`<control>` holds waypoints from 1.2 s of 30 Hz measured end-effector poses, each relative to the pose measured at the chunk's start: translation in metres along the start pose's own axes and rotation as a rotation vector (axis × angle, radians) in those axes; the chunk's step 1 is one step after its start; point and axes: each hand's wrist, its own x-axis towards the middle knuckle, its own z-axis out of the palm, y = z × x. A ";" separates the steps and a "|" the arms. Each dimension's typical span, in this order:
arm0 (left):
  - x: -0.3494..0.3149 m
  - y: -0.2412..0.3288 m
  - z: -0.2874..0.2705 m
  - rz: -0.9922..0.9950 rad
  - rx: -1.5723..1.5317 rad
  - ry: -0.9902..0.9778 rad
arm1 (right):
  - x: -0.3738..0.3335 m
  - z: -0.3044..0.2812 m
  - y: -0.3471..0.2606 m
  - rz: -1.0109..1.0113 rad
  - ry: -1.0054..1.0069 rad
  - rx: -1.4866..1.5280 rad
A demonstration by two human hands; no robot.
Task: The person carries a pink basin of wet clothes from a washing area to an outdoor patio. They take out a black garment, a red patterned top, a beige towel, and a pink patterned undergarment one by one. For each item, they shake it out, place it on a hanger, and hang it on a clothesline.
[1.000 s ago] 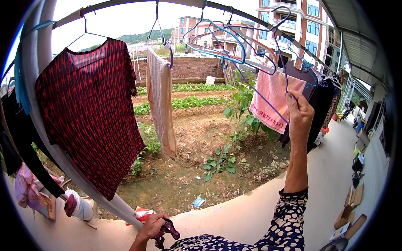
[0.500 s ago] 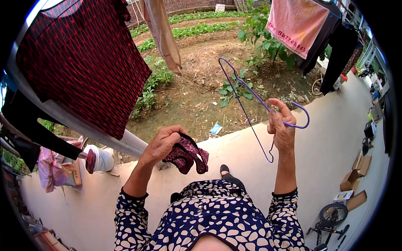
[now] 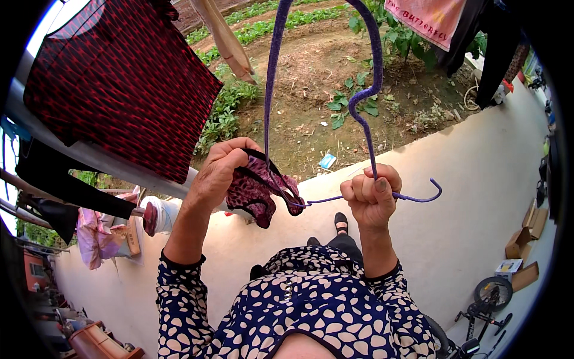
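Observation:
My left hand [image 3: 216,170] grips a small pair of maroon patterned underpants [image 3: 254,194] by its black elastic edge, fingers closed on it. The garment hangs down with one opening facing right. In my right hand [image 3: 373,200] is a purple clothes hanger [image 3: 375,54], gripped near the base of its hook, which points right. One end of the hanger reaches the underpants and looks to be inside that opening. The other end rises toward the top of the picture, large and close to me.
At left, a red-and-black patterned garment [image 3: 119,90] hangs over a pale pole, with black clothing below. A white bucket [image 3: 167,215] stands behind. A pink towel [image 3: 427,21] hangs at upper right. A bicycle [image 3: 478,317] and cardboard boxes [image 3: 519,244] lie along the right.
The hanger has swung up and toward me, and its end has come to the underpants. My right hand has moved left and closed more firmly. My left hand has risen slightly.

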 end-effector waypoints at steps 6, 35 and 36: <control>-0.019 0.014 -0.004 0.039 -0.226 0.062 | -0.010 -0.008 0.029 0.023 0.025 0.050; -0.061 -0.017 -0.060 0.063 0.281 0.433 | 0.035 -0.031 0.014 0.420 -0.301 -0.675; -0.061 -0.027 -0.065 0.071 0.614 0.507 | 0.042 -0.024 0.005 0.438 -0.373 -0.777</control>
